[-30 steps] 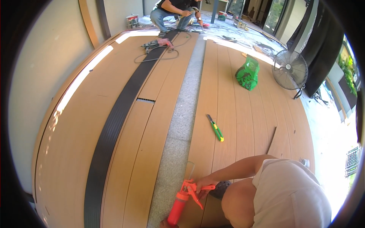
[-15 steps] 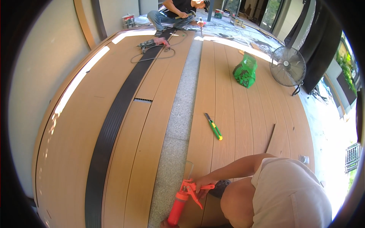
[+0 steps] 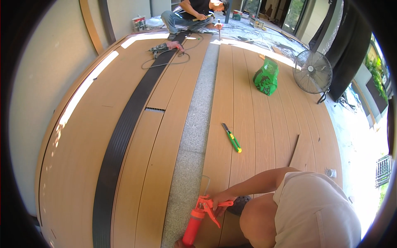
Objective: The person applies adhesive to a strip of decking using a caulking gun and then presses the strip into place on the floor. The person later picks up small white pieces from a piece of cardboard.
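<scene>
Nearest my view, at the near edge of the planked floor (image 3: 244,111): red caulking gun (image 3: 193,227), barrel slanting down to the left. Right hand (image 3: 219,202) grasps its handle by the trigger. Left hand (image 3: 180,243) touches the barrel's low end; frame cuts it off, so I can't tell its grip. Nozzle tip hidden from me. Barrel is smooth, cylindrical, glossy; thin bent wire rod sticks up from its back.

Progress, my read: mostly laid. Tan, faintly grained boards cover both sides; one long strip of speckled grey base (image 3: 196,124) is left uncovered, near edge to far edge. I see no bead on it. Left of it, a small gap (image 3: 155,109) between board ends shows a dark ribbed edge; looks unfinished too. Further left, a black grooved band (image 3: 118,157) runs lengthwise, matte.

Mid-floor, right of the strip: slim green-and-yellow utility knife (image 3: 232,138), lying flat. Farther: crinkled green plastic bag (image 3: 266,78); round wire-mesh fan (image 3: 313,71) by the right edge; red-and-grey corded drill (image 3: 167,47), cable looped, across the black band. Past the far edge, a co-worker (image 3: 194,16) crouches.
</scene>
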{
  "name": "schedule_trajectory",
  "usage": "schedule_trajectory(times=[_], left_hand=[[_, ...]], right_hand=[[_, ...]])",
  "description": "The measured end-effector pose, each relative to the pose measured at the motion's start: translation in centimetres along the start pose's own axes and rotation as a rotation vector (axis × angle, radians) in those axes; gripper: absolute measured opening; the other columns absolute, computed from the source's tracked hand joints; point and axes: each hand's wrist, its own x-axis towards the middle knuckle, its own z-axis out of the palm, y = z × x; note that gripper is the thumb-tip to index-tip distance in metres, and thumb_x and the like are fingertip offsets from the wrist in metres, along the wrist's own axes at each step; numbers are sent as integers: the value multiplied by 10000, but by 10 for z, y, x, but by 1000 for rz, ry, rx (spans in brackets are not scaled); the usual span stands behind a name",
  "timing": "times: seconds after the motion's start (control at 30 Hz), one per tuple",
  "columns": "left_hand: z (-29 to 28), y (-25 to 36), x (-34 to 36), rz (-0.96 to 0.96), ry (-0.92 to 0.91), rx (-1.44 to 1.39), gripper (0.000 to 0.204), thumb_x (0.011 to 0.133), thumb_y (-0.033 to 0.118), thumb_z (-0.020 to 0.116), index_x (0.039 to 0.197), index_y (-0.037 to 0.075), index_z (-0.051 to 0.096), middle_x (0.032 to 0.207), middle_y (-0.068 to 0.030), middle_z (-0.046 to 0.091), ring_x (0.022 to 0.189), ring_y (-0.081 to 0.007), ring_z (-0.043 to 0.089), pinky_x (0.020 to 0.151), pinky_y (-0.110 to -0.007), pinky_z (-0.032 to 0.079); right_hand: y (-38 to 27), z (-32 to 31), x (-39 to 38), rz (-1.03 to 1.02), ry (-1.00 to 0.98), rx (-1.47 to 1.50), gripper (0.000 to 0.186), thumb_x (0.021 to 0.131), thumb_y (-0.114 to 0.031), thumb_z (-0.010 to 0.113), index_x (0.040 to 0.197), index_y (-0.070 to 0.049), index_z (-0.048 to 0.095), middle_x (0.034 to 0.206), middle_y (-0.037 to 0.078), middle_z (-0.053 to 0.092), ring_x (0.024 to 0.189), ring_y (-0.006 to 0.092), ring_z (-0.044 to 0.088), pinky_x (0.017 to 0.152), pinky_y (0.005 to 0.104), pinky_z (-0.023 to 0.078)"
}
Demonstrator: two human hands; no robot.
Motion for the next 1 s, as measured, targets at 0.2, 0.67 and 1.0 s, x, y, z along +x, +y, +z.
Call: schedule_trajectory(times=[0.2, 0.67, 1.0], left_hand=[[-8, 9, 0, -29, -32, 53, 648, 715, 193, 788, 1316, 54, 592, 1215, -258, 631, 1120, -471, 583, 983, -545, 498], [0, -6, -1, 45, 17, 107, 671, 704, 179, 775, 1342, 83, 591, 1223, -251, 638, 1112, -467, 594, 978, -539, 508], [-13, 18, 2, -5, -24, -16, 659, 705, 159, 767, 1336, 86, 590, 1227, -245, 633, 1122, -467, 587, 987, -547, 504]], right_hand=[[1, -11, 8, 28, -66, 4, 342, 962, -128, 594, 1297, -64, 581, 1303, 123, 661, 1202, 247, 647, 1012, 401, 528], [1, -7, 6, 20, -58, 30, 356, 955, -129, 604, 1298, -36, 581, 1321, 156, 654, 1218, 267, 641, 1026, 411, 522], [3, -8, 6, 27, -60, 49, 360, 963, -134, 598, 1304, -21, 582, 1314, 167, 660, 1215, 275, 643, 1023, 411, 522]])
